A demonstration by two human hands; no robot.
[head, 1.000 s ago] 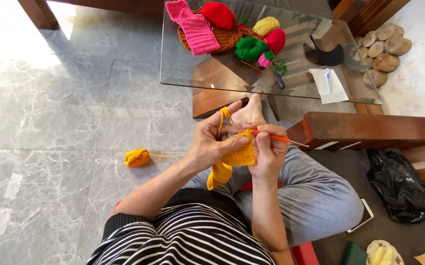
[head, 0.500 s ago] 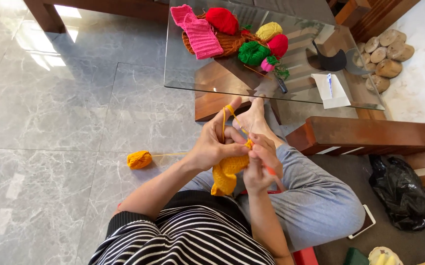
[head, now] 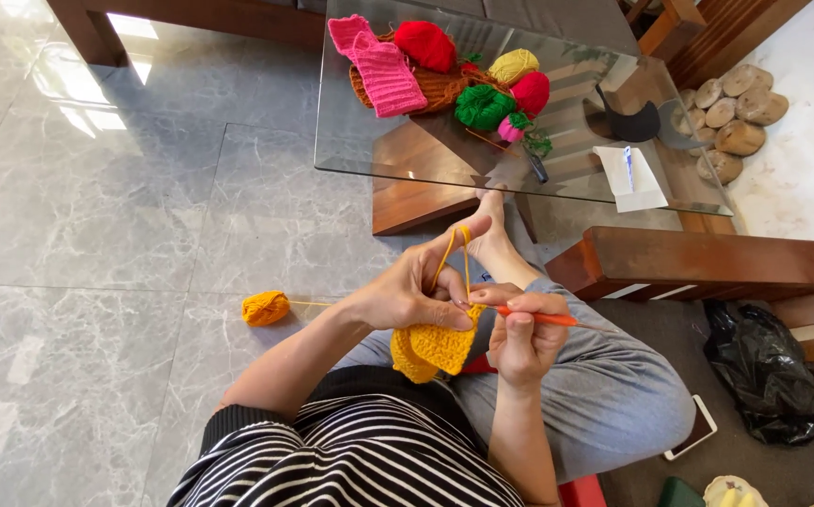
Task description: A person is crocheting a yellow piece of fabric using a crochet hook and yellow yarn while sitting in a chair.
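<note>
Our left hand (head: 407,296) pinches the yellow crochet piece (head: 433,345) with yarn looped over its finger, our right hand (head: 524,333) just beside it grips the orange crochet hook (head: 538,318) over our lap, yellow yarn ball (head: 265,307) on the marble floor (head: 97,235), glass table (head: 379,150) ahead.

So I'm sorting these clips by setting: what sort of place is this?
Most likely a home living room. A glass-topped coffee table stands on a polished marble-tile floor, a wooden sofa arm sits beside the person, and yarn balls fill a basket on the table.
</note>
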